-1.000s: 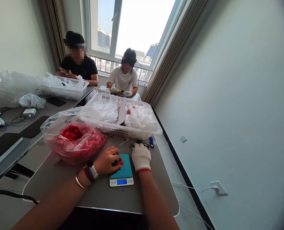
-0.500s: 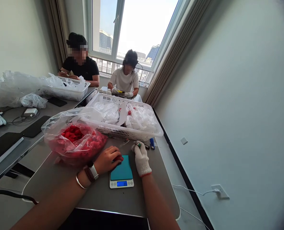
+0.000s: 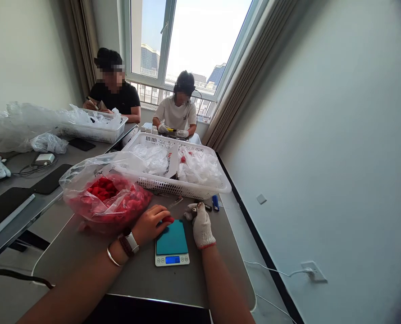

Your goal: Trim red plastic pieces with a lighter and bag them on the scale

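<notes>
My left hand [image 3: 152,222] is bare and wears a watch and a bangle. Its fingers are closed on a small red piece [image 3: 168,219] over the upper left corner of the digital scale [image 3: 171,240]. The scale has a teal top and a lit blue display. My right hand [image 3: 201,227], in a white knit glove, is to the right of the scale. Its fingers curl around a small dark object [image 3: 194,213], mostly covered by the glove. To the left stands an open clear plastic bag [image 3: 85,180] full of similar red pieces [image 3: 119,198].
A white basket [image 3: 200,193] with plastic bags stands behind the scale. A blue item [image 3: 215,202] and a small clear tube [image 3: 176,201] lie before it. Two people sit by the window. Another table [image 3: 61,157] with a second basket [image 3: 109,132] is at left.
My right hand has turned slightly, and the green part seen in its grip before is now hidden. My left hand stays almost in place with the red piece.
</notes>
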Available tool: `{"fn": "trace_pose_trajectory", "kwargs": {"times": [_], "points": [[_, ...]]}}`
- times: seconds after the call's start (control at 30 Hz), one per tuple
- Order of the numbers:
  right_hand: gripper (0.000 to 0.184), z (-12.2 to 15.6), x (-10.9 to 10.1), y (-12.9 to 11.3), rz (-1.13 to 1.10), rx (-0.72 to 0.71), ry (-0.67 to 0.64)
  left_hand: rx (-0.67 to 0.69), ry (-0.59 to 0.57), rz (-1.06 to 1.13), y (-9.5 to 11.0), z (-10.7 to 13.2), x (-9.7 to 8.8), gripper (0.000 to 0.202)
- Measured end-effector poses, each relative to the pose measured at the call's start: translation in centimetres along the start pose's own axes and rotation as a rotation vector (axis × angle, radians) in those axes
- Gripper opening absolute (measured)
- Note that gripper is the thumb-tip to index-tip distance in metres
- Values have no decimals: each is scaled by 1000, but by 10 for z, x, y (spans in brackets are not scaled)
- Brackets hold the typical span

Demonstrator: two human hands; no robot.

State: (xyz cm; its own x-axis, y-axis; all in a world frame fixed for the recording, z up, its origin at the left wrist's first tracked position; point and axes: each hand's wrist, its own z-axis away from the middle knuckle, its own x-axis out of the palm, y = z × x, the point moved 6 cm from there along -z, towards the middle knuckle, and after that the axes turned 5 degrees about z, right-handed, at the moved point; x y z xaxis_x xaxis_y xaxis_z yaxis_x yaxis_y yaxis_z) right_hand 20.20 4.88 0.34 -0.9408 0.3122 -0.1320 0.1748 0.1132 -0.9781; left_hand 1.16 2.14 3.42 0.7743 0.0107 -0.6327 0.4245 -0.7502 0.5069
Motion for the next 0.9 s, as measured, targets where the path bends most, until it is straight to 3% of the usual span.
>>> {"fn": "trace_pose_trajectory", "kwargs": {"times": [0.37, 0.9], "points": [[63, 5, 3, -10, -131, 54, -32, -43, 15, 1, -3, 0, 0, 10], [67, 9, 4, -10, -124, 80, -24, -59, 1, 6, -4, 1, 1, 15]]}}
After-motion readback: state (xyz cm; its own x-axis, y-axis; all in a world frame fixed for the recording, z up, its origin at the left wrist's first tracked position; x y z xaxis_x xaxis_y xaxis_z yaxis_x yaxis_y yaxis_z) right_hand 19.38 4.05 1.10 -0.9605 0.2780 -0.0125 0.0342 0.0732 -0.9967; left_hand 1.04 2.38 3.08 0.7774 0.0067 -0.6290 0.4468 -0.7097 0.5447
